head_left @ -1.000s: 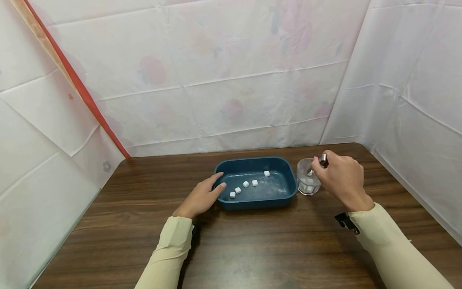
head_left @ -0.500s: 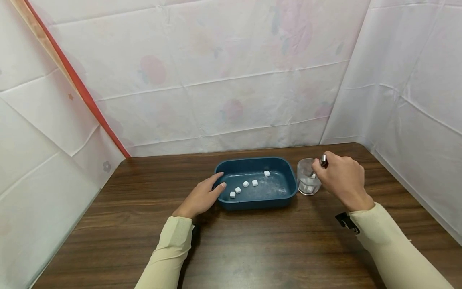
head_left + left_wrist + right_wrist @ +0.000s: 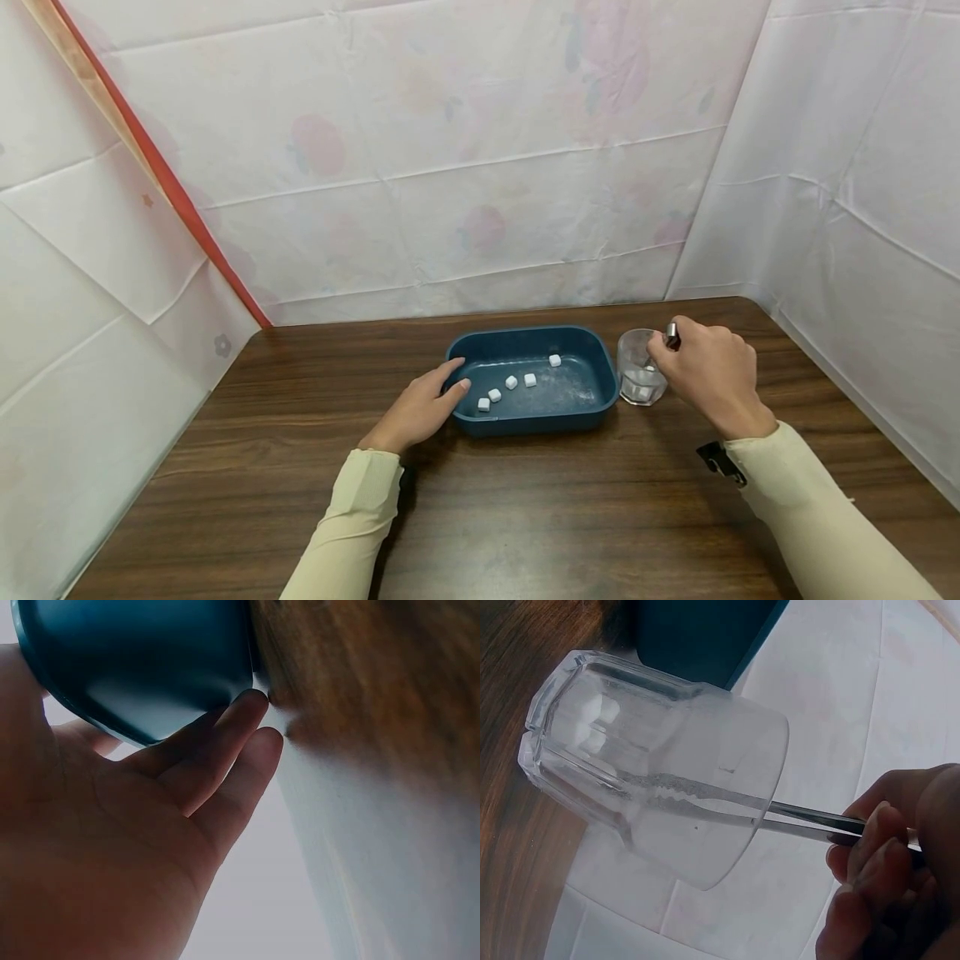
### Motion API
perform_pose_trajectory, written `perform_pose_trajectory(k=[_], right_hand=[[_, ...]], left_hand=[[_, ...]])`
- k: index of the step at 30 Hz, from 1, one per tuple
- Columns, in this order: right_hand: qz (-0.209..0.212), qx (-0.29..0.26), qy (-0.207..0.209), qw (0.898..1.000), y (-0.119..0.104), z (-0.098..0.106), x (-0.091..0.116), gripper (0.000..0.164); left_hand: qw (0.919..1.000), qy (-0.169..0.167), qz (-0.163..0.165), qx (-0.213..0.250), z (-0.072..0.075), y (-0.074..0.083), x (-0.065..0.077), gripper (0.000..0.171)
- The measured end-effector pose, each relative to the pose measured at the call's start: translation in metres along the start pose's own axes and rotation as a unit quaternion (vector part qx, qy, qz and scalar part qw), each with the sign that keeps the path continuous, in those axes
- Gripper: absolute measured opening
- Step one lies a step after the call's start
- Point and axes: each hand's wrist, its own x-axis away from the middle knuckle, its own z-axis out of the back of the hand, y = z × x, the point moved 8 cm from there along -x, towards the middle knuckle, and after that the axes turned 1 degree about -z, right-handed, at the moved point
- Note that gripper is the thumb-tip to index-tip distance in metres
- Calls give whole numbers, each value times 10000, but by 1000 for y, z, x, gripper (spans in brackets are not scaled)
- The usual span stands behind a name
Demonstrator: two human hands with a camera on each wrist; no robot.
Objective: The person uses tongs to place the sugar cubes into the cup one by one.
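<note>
My left hand (image 3: pixel 416 410) holds the left end of a blue rectangular box (image 3: pixel 525 421), with thumb and index finger over its rim. In the left wrist view, other fingers (image 3: pixel 244 761) lie along the box's outer wall. Several small white cubes (image 3: pixel 530 380) are spread over its floor. My right hand (image 3: pixel 712 371) pinches metal tweezers (image 3: pixel 810 821), whose serrated tips reach down into a clear drinking glass (image 3: pixel 637 342). White cubes (image 3: pixel 594 739) lie at the bottom of the glass. No cube shows between the tips.
The glass stands upright just right of the box, near the back of the dark wood table (image 3: pixel 525 508). A pale patterned sheet (image 3: pixel 450 167) hangs behind and at both sides, with a red strip (image 3: pixel 172 192) at the left.
The tweezers have shifted slightly inside the glass; a white spot near their tips earlier shows less now. The left hand, the box and its cubes have stayed in place.
</note>
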Motion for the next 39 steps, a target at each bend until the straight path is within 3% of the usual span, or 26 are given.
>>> perform_pose_trajectory(k=[22,39], right_hand=[[27,-29,107,9999,-7,7,1,41],[602,-315,1255,9898,-21,29,4,38]], left_hand=[[10000,54,-4,-42,-1,-1,-1,60],[10000,47,48,-38,-1,-1,-1,59]])
